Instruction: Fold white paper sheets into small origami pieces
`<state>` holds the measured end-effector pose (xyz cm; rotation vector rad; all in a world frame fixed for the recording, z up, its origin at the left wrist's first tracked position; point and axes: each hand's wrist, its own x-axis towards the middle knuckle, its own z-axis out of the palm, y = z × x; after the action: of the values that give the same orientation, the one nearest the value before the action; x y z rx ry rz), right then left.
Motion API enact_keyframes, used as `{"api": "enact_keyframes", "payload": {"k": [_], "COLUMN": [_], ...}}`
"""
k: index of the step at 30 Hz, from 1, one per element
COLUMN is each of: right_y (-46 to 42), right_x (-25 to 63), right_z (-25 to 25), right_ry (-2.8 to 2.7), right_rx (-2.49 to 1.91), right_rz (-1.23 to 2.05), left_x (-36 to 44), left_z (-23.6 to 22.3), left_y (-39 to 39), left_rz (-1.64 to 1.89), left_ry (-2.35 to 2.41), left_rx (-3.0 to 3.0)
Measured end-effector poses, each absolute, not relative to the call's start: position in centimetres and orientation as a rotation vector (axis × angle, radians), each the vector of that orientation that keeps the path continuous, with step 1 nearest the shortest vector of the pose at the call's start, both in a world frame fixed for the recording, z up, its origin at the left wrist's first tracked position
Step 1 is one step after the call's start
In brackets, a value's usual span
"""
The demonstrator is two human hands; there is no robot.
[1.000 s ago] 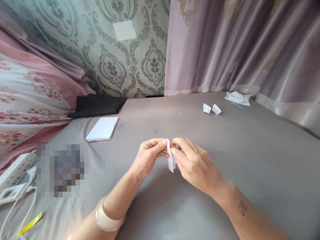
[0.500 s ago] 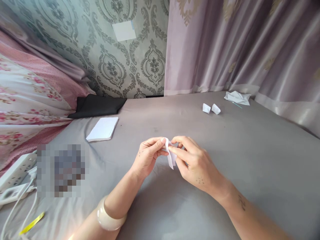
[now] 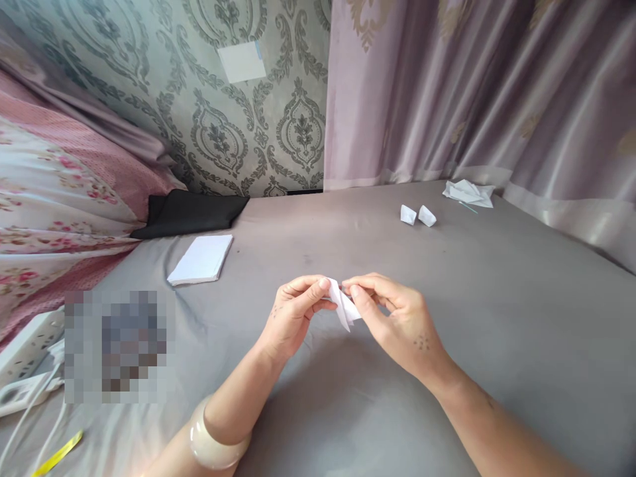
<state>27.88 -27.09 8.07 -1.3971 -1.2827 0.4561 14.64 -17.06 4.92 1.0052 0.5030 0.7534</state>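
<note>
Between the thumb and fingers of my left hand (image 3: 301,308) is a small piece of folded white paper (image 3: 342,308). Its folded layers hang down to the right and spread apart at the bottom. My right hand (image 3: 395,308) meets the paper's right side, thumb and index finger pinched together at its upper edge. The right fingertips partly cover that edge, and the other fingers curl behind. Both hands are above the grey sheet (image 3: 318,411). A pale bangle (image 3: 218,437) circles my left forearm.
A stack of white paper (image 3: 201,260) lies at left, near black folded cloth (image 3: 191,213). Two small folded paper pieces (image 3: 408,214) stand at the back right, before loose papers (image 3: 468,192) and a thin green stick (image 3: 468,207). Power strips (image 3: 30,341) and a yellow strip (image 3: 58,454) lie left.
My right hand has turned and its fingers have moved from the paper's front to its upper right edge. The paper's right layer now flares further right. My left hand keeps its grip.
</note>
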Motion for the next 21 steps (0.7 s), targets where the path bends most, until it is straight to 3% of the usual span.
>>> {"api": "enact_keyframes", "payload": {"k": [4, 10, 21], "right_y": [-26.9, -27.0, -26.5], "right_x": [27.9, 27.9, 28.0], "right_z": [8.3, 8.4, 6.6], "right_ry": [-1.162, -1.221, -1.410], "right_rx": [-1.454, -1.470, -1.489], "right_rz": [0.642, 0.632, 0.264], "left_x": [14.6, 14.7, 14.9], "left_z": [5.0, 5.3, 5.1], "left_y": [-17.3, -17.5, -17.7], "left_rz": [0.741, 0.727, 0.810], "left_ry": [0.498, 0.496, 0.557], "left_rx": [1.040, 1.071, 1.198]}}
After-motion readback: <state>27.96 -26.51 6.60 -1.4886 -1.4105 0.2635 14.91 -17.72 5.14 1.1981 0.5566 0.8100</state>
